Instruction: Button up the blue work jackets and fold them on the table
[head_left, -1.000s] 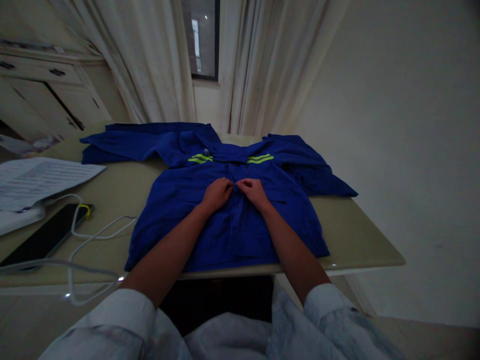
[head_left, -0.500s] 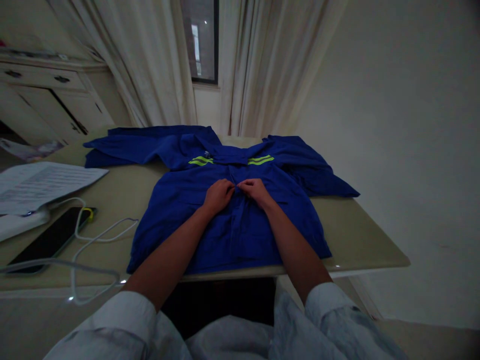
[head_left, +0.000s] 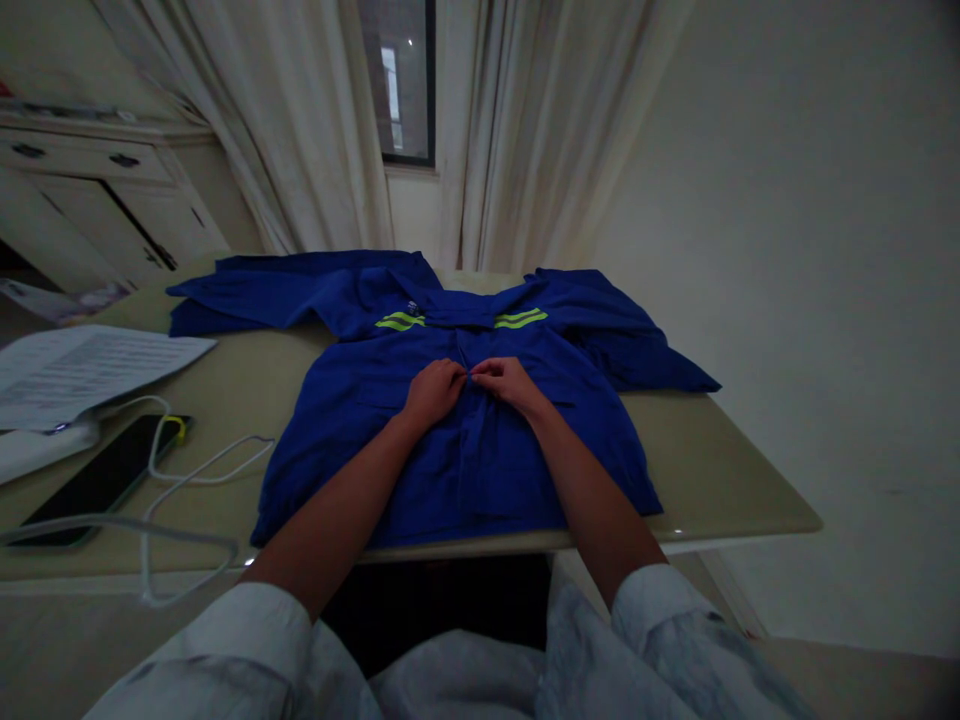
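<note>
The bench point(head_left: 720, 470) is covered across its middle by a blue work jacket point(head_left: 360, 400). The jacket is laid flat and front up, with its hem at the near edge, its collar toward the far edge, and its sleeves spread toward the far left and far right corners. Printed papers point(head_left: 82, 365) are seen at the left edge. Just nearer than these a dark phone point(head_left: 97, 480) is laid, and a white cable point(head_left: 225, 455) is looped over its far end. The left hand point(head_left: 435, 390) and the right hand point(head_left: 510, 382) are rested on the chest of the jacket, with fingertips brought together at the front opening, just below the two pairs of yellow-green stripes point(head_left: 400, 321). Each grip is closed to a pinch on the fabric of the front edge; what is caught between the fingers cannot be made out.
</note>
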